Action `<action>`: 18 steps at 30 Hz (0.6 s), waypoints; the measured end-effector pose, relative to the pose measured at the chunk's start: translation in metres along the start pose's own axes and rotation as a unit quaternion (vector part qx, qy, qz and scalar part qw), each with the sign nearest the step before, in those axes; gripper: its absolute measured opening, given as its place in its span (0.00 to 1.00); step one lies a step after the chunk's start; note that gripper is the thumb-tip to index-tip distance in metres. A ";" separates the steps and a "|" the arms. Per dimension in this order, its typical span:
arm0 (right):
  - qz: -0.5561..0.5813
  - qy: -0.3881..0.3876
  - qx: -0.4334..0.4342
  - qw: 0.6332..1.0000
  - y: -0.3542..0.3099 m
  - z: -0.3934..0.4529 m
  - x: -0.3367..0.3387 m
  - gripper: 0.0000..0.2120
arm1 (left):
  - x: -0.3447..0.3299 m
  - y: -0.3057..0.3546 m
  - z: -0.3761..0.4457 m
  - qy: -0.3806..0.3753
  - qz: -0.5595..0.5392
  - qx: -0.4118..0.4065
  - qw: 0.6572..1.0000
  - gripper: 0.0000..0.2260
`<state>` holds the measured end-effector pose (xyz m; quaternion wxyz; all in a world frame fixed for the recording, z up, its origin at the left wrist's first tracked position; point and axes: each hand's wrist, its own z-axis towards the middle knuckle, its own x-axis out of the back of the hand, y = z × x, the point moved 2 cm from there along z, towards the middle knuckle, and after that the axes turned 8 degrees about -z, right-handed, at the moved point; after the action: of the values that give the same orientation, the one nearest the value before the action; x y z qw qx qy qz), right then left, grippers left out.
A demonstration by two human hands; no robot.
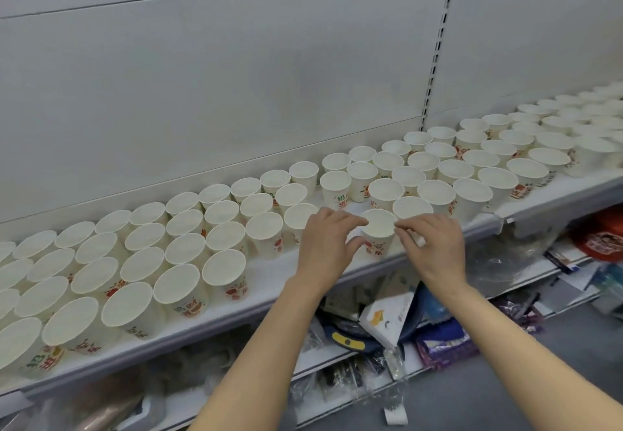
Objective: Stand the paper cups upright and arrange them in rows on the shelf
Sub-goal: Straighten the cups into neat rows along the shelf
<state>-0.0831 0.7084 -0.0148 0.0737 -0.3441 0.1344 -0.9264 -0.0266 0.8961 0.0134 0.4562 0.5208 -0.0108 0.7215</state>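
Several white paper cups with red and green print stand upright in rows along the white shelf (269, 274). One cup (379, 228) stands near the shelf's front edge, in the gap between the left block of cups (182, 255) and the right block (438, 191). My left hand (325, 245) grips that cup's left side, fingers over the rim and thumb on its wall. My right hand (433, 245) pinches its right rim with curled fingers. Part of the cup's print shows between my hands.
The shelf's grey back panel (236, 93) rises behind the cups, with a slotted upright (436, 49) at the right. A lower shelf (387, 329) holds a jumble of packets, plastic bags and a dark cap. A bare strip of shelf lies left of the held cup.
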 end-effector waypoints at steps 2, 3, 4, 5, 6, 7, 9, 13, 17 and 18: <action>-0.012 -0.017 -0.036 0.999 0.024 0.000 0.009 0.03 | -0.012 0.009 0.010 -0.028 0.018 -0.016 0.999 0.09; -0.014 -0.032 -0.048 0.998 0.034 0.001 0.011 0.05 | -0.016 0.011 0.014 -0.034 0.025 -0.014 0.999 0.07; -0.012 -0.049 -0.053 0.997 0.042 0.003 0.012 0.07 | -0.018 0.011 0.016 -0.036 0.029 -0.006 0.999 0.05; -0.008 -0.065 -0.050 0.997 0.047 0.005 0.012 0.09 | -0.019 0.010 0.017 -0.035 0.032 0.003 0.999 0.04; -0.003 -0.080 -0.039 0.996 0.053 0.008 0.012 0.11 | -0.018 0.009 0.016 -0.030 0.032 0.011 0.999 0.03; 0.000 -0.097 -0.020 0.995 0.058 0.012 0.012 0.13 | -0.016 0.009 0.014 -0.022 0.027 0.022 0.999 0.03; 0.003 -0.142 0.018 0.990 0.068 0.020 0.008 0.13 | -0.008 0.008 0.005 0.001 -0.004 0.060 0.998 0.02; 0.000 -0.178 0.081 0.981 0.076 0.036 0.004 0.09 | 0.016 -0.001 -0.018 0.050 -0.065 0.147 0.986 0.01; 0.035 -0.125 0.141 0.982 0.051 0.041 0.000 0.07 | 0.043 -0.009 -0.040 0.090 -0.047 0.193 0.976 0.01; 0.051 -0.123 0.154 0.979 0.039 0.040 -0.004 0.06 | 0.050 -0.011 -0.045 0.097 -0.035 0.205 0.973 0.02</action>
<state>-0.0521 0.6642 -0.0004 0.1885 -0.4330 -0.0025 -0.8815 -0.0549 0.9566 0.0258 0.3638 0.5307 0.1998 0.7390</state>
